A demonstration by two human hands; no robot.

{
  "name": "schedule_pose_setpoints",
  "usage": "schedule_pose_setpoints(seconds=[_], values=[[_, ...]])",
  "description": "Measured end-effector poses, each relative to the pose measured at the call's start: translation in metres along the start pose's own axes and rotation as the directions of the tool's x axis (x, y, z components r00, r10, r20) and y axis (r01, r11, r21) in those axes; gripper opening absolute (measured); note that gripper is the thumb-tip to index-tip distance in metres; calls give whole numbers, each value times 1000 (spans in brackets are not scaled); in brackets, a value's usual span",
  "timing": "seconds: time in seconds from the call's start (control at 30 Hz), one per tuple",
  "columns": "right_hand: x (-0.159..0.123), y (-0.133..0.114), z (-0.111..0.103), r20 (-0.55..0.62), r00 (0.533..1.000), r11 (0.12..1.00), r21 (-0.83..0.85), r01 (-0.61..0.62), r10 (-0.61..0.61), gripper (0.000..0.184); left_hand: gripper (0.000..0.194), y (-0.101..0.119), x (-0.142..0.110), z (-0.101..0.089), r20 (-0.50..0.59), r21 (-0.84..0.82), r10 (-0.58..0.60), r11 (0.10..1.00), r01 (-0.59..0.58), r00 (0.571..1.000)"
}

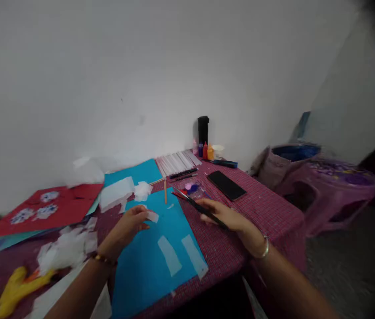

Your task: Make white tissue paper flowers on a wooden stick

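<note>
In the view from the head, I take the large blue sheet point(150, 261) on the desk point(263, 217) as the centre of my clock. Toward eleven o'clock, above the edge of this sheet, the left hand point(132, 221) pinches a small white piece point(152, 216) between its fingertips; whether the piece touches the sheet, I cannot tell. At two o'clock the right hand point(223, 215) is closed around the dark-handled scissors point(207, 212), and their tips point to ten o'clock, near the pencil point(165, 192) which lies at twelve. How far the blades are parted is too blurred for me. Two white strips point(169, 255) lie side by side on the sheet, toward three o'clock. At eleven, farther than the left hand, there are more white pieces point(117, 192); at ten, a red sheet point(84, 204) carries white flower shapes point(46, 212). A crumpled white heap point(69, 250) is at nine and a yellow tool point(16, 290) at eight. Between one and two lies the black phone point(226, 185), and at one stand small paint bottles point(205, 150), just before a black cylinder point(203, 128).
</note>
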State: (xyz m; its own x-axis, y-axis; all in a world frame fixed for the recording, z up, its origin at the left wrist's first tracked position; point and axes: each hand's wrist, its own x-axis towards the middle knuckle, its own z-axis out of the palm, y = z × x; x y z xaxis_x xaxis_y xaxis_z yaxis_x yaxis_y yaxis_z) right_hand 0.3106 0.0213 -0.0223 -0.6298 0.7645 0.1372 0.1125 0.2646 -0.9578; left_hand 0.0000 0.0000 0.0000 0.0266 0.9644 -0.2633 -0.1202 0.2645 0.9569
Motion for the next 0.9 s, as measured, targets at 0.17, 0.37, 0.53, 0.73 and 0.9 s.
schedule_pose_setpoints(seconds=[0.17, 0.37, 0.53, 0.73, 0.9], values=[[2, 5, 2, 1, 1000, 991, 131, -28, 28, 54, 24, 0, -11, -9, -51, -153, 142, 977, -148, 989], [14, -11, 25, 35, 998, 921, 385, -53, 43, 56, 16, 5, -25, -51, -114, -236, 193, 948, -215, 975], [40, -44, 66, 146, 988, 873, 473, -121, 57, 49, 30, 7, -42, -82, -257, -248, 190, 935, -255, 948], [63, -60, 131, 345, 927, 834, 462, -302, 144, 48, 31, 19, -93, -104, -303, -89, 261, 950, -300, 917], [76, -67, 171, 506, 850, 886, 316, -340, 146, 46, 50, 21, -115, -138, -326, -31, 213, 971, -236, 921]])
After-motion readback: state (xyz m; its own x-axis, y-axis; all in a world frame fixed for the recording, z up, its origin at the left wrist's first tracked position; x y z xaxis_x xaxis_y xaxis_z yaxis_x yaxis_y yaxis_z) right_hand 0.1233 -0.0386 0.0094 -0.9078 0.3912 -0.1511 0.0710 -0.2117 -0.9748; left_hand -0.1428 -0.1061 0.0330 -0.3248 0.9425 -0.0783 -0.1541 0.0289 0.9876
